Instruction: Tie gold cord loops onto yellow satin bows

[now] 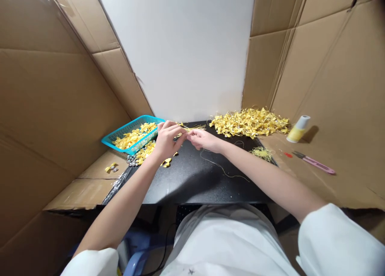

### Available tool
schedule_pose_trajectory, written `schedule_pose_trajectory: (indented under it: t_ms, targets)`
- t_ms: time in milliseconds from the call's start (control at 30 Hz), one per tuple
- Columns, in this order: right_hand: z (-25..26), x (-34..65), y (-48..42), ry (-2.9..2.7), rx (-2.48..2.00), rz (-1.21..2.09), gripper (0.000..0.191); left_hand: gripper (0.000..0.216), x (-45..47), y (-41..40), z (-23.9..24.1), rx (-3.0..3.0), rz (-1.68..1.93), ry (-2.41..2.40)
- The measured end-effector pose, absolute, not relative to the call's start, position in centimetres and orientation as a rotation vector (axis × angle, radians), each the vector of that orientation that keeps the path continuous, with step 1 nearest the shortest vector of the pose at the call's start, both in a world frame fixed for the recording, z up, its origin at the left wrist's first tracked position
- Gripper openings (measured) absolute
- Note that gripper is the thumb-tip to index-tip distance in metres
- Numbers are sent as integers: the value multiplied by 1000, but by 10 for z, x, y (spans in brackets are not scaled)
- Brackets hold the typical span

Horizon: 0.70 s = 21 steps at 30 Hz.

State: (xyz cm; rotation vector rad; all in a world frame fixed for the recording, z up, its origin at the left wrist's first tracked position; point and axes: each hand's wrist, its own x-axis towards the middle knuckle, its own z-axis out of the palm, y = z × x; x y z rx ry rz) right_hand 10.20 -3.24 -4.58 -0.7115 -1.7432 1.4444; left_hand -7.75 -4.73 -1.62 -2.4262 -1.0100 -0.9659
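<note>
Above the black table (192,187), my two hands meet with fingertips pinched together. My left hand (170,140) is closed, its thumb and fingers bent toward the right; what sits in the pinch is too small to make out. Closed as well, my right hand (206,141) pinches at the same spot. A thin pale thread (221,167) trails from under it across the table. Behind the fingers lie cut yellow strands (195,128). Near my left wrist are loose yellow ribbon bows (146,153) and a cluster of grey beads (131,160).
A turquoise basket (120,148) of yellow bows stands left. At the back right rises a heap of yellow bows (251,122). Farther right are a thread spool (297,129), pink-handled snips (317,163), a red scrap (288,155) and thread clippings (261,153). Cardboard walls (337,67) enclose the sides.
</note>
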Motion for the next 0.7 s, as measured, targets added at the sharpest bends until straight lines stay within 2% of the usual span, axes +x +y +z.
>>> schedule_pose_trajectory:
  t_ms: [200,500,700]
  targets:
    - [-63,137,-68,-1454,-623,1643,30,23,-76,-57,10,-2576,-874,-908]
    - [-70,177,-118,-1459,-653,1367,38,24,-57,-89,22,-2798,-924,-838]
    - [-73,192,-128,-1481,-648,1326,39,25,-58,-92,24,-2840,-964,-977]
